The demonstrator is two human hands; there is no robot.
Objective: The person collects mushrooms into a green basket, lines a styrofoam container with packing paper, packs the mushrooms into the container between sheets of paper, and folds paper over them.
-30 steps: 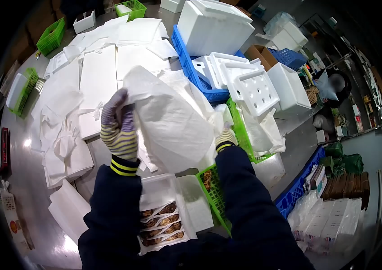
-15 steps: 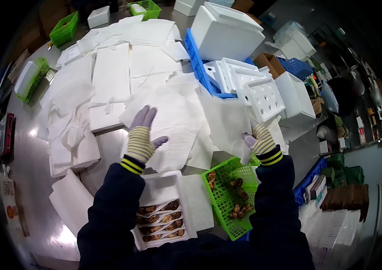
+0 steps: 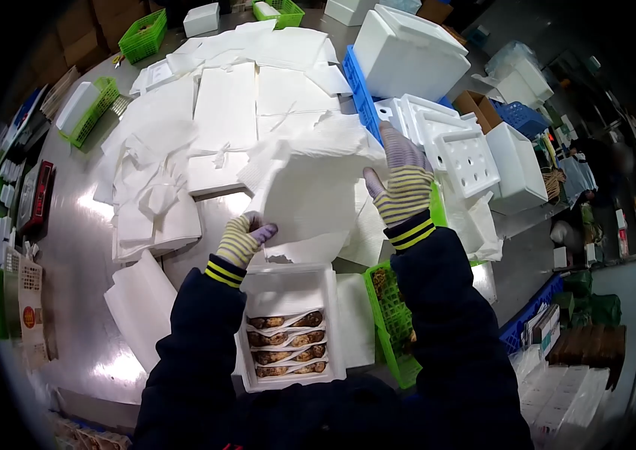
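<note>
My left hand point(image 3: 245, 238), in a striped glove, pinches the lower left edge of a white paper sheet point(image 3: 310, 199) that bows upward above the table. My right hand point(image 3: 405, 169) is beside the sheet's right edge, fingers stretched out and thumb apart. Whether it touches the sheet I cannot tell. Below the sheet is a white foam box point(image 3: 288, 277) with rows of brown mushrooms point(image 3: 288, 339) parted by white paper strips. A green basket point(image 3: 391, 315) stands right of it, partly hidden by my right sleeve.
White paper sheets point(image 3: 228, 105) cover foam boxes across the metal table point(image 3: 70, 247). At the upper right, a blue crate point(image 3: 363, 94) holds a large foam box point(image 3: 408, 56) and perforated foam lids point(image 3: 468, 161). Green baskets point(image 3: 97, 112) stand along the far left edge.
My left hand was spread over the paper and now pinches the sheet. My right hand has moved up and left, its fingers now extended. The sheet has shifted left.
</note>
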